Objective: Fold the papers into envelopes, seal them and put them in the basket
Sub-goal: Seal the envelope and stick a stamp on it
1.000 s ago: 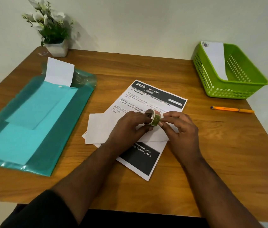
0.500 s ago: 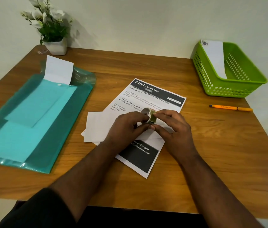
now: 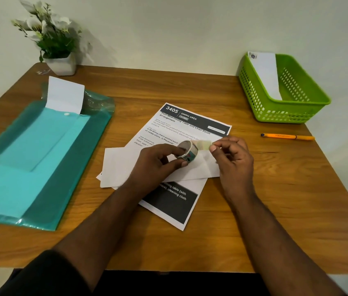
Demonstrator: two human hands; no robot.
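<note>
Since the earlier frames, a short pale strip of tape (image 3: 203,144) has been drawn out from the small patterned tape roll (image 3: 188,151); both hands were then bunched together on the roll.

Nearest the person, the left hand (image 3: 158,165) grips the roll between thumb and curled fingers. The right hand (image 3: 231,154) pinches the free end of the strip, with its other fingers curled.

Both hands hover just above the folded white paper envelope (image 3: 123,165). It lies flat, with creases visible under the right hand, on top of a printed sheet with black header bands (image 3: 168,205).

Procedure, as judged: keep the strip taut and pull it level, cut or tear it cleanly, then press it across the flap seam without wrinkles. Hold the envelope down so it does not shift.

Right of the envelope and farther off lies an orange pen (image 3: 287,137). Beyond the pen stands the green perforated plastic basket (image 3: 309,101), with one white sealed envelope (image 3: 267,75) leaning inside it.
</note>
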